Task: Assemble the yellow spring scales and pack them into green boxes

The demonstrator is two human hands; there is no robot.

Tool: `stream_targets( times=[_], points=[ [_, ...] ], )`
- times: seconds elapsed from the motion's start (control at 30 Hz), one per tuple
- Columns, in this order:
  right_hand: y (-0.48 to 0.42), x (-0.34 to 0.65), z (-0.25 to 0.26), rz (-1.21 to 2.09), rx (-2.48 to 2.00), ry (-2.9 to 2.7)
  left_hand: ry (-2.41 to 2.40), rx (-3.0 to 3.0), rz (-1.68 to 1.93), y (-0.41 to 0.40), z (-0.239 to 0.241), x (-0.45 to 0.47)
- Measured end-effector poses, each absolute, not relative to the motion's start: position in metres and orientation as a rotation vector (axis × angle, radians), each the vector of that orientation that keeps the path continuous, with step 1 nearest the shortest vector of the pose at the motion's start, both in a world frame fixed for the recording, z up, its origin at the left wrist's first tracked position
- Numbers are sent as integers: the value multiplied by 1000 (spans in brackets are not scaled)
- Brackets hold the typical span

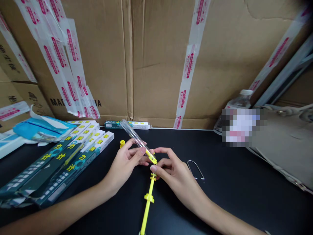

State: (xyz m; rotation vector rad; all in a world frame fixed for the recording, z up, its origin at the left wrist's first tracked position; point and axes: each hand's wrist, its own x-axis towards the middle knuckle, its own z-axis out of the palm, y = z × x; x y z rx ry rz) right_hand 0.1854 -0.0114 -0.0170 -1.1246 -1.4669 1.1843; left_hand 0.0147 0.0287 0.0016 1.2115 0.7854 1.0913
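Observation:
My left hand [132, 155] is closed round a clear plastic tube [133, 133], which tilts up to the left. A yellow piece [151, 156] sits at the tube's lower end. Close beside it, my right hand [171, 169] pinches the top end of a yellow rod [148, 204], where a small metal part shows, perhaps a spring. The rod carries a yellow collar partway down and points toward me. Fingertips hide how the tube's yellow piece and the rod meet. Behind my left hand a small yellow cap [122, 143] stands on the black table [186, 209].
Several green-and-white spring scale boxes [80, 156] lie at the left, beside a blue packet [46, 127]. Another such box [139, 125] lies against the cardboard wall [156, 65]. To the right are a bent metal hook [196, 169], a plastic bottle [241, 101] and a beige bag [281, 147].

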Motion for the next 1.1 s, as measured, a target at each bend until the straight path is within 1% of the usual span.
stream_targets(
  times=[0.07,0.27,0.43,0.6,0.8,0.9,1.1],
  points=[
    [-11,185,-18,1239,-1060,-1410,793,1190,1095,29,1,14],
    [-15,182,-11,1569,-837,-1146,797,1190,1103,29,1,14],
    [-20,181,-7,1738,-754,-1146,787,1197,1111,28,3,14],
    [-17,182,-13,1696,-745,-1087,773,1187,1091,28,3,14],
    [-19,186,0,1729,-801,-899,804,1206,1104,29,2,13],
    [-19,188,0,1733,-795,-942,808,1195,1113,28,1,13],
    [-15,191,-21,1638,-798,-1078,810,1248,1113,29,1,14]
  ],
)
